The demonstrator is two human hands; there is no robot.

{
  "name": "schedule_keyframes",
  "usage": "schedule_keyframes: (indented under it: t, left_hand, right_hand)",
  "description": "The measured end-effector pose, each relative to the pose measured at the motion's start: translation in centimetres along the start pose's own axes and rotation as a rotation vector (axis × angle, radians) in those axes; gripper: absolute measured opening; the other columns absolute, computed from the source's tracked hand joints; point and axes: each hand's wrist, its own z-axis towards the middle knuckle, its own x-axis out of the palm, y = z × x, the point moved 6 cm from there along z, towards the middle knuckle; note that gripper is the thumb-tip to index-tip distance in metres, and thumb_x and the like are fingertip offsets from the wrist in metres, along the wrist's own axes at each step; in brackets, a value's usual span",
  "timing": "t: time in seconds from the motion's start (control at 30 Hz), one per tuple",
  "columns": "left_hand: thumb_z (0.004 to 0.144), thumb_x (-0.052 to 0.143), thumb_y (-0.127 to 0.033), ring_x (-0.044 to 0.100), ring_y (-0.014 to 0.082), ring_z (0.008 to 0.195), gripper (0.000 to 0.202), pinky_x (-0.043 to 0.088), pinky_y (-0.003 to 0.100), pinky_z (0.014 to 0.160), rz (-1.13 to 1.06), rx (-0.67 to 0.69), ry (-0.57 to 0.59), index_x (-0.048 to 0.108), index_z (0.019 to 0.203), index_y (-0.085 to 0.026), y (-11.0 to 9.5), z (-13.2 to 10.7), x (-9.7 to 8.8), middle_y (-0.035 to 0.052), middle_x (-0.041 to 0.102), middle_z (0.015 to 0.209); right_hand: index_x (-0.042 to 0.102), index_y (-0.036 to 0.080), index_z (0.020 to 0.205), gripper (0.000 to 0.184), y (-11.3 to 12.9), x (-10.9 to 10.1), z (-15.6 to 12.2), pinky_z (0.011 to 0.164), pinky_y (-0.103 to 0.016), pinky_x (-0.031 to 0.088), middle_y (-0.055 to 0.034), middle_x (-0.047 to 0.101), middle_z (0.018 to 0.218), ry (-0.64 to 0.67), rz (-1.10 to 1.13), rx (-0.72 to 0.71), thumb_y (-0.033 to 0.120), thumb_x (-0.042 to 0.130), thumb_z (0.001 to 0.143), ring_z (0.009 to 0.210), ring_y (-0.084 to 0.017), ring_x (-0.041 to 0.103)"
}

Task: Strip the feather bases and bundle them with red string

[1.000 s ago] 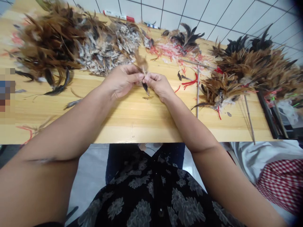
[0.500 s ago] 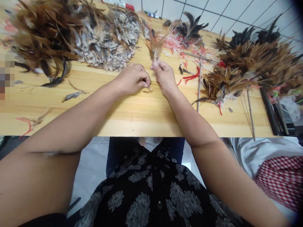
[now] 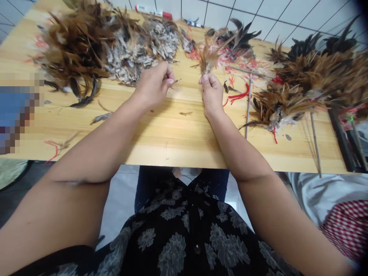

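Note:
My right hand [image 3: 212, 92] is closed round the quill ends of a small bunch of brown feathers [image 3: 209, 56], which fans upward and away from me. My left hand [image 3: 155, 84] pinches a single small feather [image 3: 175, 81] between thumb and fingers, a short gap to the left of the bunch. Both hands hover just above the wooden table [image 3: 172, 134]. Right behind my left hand lies a heap of grey speckled feathers [image 3: 138, 53]. One loose small feather [image 3: 185, 113] rests on the table between my wrists.
A big pile of brown and black feathers [image 3: 77, 42] fills the far left. Bound feather bundles [image 3: 304, 84] with thin sticks [image 3: 247, 107] lie at the right, among red string scraps [image 3: 237, 96]. Marker pens [image 3: 153, 11] sit at the far edge. Red-checked cloth [image 3: 347, 226] lies at lower right.
My hands have come apart: the right one lifted the brown bunch upright and away, and the left one moved back toward the grey heap with a single feather.

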Motion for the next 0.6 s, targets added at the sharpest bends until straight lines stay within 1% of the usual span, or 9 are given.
schedule_keyframes:
  t: [0.1,0.17,0.23,0.3,0.4,0.47,0.5,0.53,0.6]
  left_hand:
    - [0.092,0.103,-0.055,0.062,0.0348,0.112,0.041,0.046,0.049,0.125,-0.039,-0.006,-0.043,0.068,0.092,-0.035,0.6,0.1,-0.9,0.0011,0.067,0.087]
    - [0.087,0.104,-0.057,0.061,0.0327,0.11,0.042,0.048,0.049,0.124,-0.057,-0.023,-0.091,0.068,0.091,-0.035,1.1,0.5,-1.6,-0.001,0.067,0.082]
    - [0.084,0.103,-0.055,0.061,0.0303,0.104,0.041,0.051,0.048,0.121,-0.015,-0.052,-0.149,0.067,0.088,-0.036,1.1,1.4,-2.3,-0.0025,0.067,0.078]
    - [0.086,0.102,-0.049,0.06,0.0288,0.098,0.039,0.053,0.048,0.119,0.066,-0.081,-0.175,0.065,0.085,-0.035,0.3,2.8,-2.5,-0.0023,0.07,0.08]
    - [0.095,0.101,-0.031,0.062,0.0261,0.099,0.034,0.055,0.046,0.116,0.157,-0.078,-0.147,0.068,0.089,-0.031,-2.6,6.0,-1.7,-0.0017,0.077,0.091]
    - [0.101,0.091,-0.01,0.063,0.0226,0.1,0.026,0.056,0.043,0.112,0.197,-0.076,-0.102,0.073,0.098,-0.028,-4.7,8.4,-0.7,-0.0027,0.079,0.099]
    - [0.104,0.082,0.001,0.064,0.0205,0.098,0.028,0.057,0.041,0.11,0.239,-0.089,-0.077,0.075,0.101,-0.026,-5.5,9.6,-0.3,-0.0033,0.079,0.101]
    - [0.103,0.076,0.01,0.062,0.019,0.096,0.034,0.056,0.039,0.11,0.303,-0.113,-0.088,0.075,0.1,-0.024,-6.0,10.7,-0.3,-0.0042,0.077,0.098]
    - [0.102,0.072,0.018,0.058,0.0178,0.098,0.04,0.052,0.036,0.119,0.418,-0.136,-0.099,0.075,0.096,-0.022,-6.5,12.6,-0.6,-0.0069,0.073,0.093]
  right_hand:
    - [0.064,0.023,0.095,0.067,-0.4,-0.2,0.0,0.115,-0.045,0.064,0.0009,0.058,0.092,-0.077,0.044,0.071,0.077,0.042,0.127,0.104,-0.021,0.072]
    - [0.065,0.024,0.094,0.056,-0.2,0.1,-0.1,0.111,-0.04,0.062,0.0008,0.059,0.092,-0.09,0.064,0.087,0.067,0.052,0.128,0.101,-0.021,0.069]
    - [0.065,0.025,0.093,0.046,0.2,0.5,-0.2,0.108,-0.038,0.06,0.0005,0.062,0.092,-0.09,0.092,0.093,0.056,0.059,0.127,0.1,-0.021,0.067]
    - [0.065,0.025,0.091,0.042,0.4,0.9,-0.2,0.109,-0.036,0.059,0.0009,0.064,0.093,-0.087,0.13,0.099,0.049,0.062,0.126,0.101,-0.02,0.067]
    - [0.064,0.026,0.091,0.042,0.3,1.2,-0.1,0.11,-0.035,0.059,0.0026,0.062,0.089,-0.112,0.187,0.121,0.049,0.064,0.126,0.097,-0.019,0.066]
    - [0.064,0.026,0.091,0.042,0.2,1.2,0.1,0.11,-0.035,0.059,0.0029,0.061,0.087,-0.142,0.228,0.136,0.049,0.063,0.126,0.097,-0.019,0.066]
    - [0.064,0.026,0.09,0.043,0.2,1.2,0.1,0.111,-0.035,0.059,0.0027,0.061,0.087,-0.159,0.248,0.141,0.048,0.062,0.126,0.098,-0.02,0.066]
    - [0.063,0.026,0.089,0.043,0.3,1.1,0.2,0.112,-0.036,0.059,0.0025,0.062,0.088,-0.173,0.265,0.146,0.046,0.061,0.127,0.099,-0.02,0.067]
    - [0.062,0.025,0.087,0.043,0.7,1.0,0.2,0.113,-0.036,0.057,0.0023,0.063,0.089,-0.189,0.281,0.158,0.04,0.06,0.127,0.101,-0.02,0.067]
